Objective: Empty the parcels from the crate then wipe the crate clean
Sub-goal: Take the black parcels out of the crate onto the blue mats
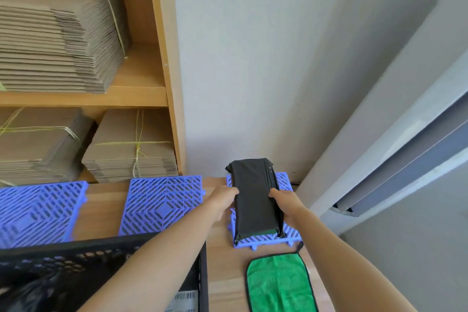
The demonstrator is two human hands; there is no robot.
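Observation:
A black plastic-wrapped parcel (254, 197) lies lengthwise on the rightmost purple grid mat (285, 181), near the wall corner. My left hand (222, 200) grips its left edge and my right hand (287, 204) grips its right edge. The black mesh crate (76, 256) fills the lower left, under my left forearm. Inside it I see a dark bag (33, 291) and a parcel with a barcode label (184, 300). A green cloth (279, 284) lies flat on the wooden table just in front of the mat.
Two more purple grid mats (162, 204) (38, 210) lie on the wooden table (101, 210) to the left. A wooden shelf (141, 94) behind holds tied bundles of flat cardboard (58, 40). A grey wall and a window frame (405, 167) close off the right.

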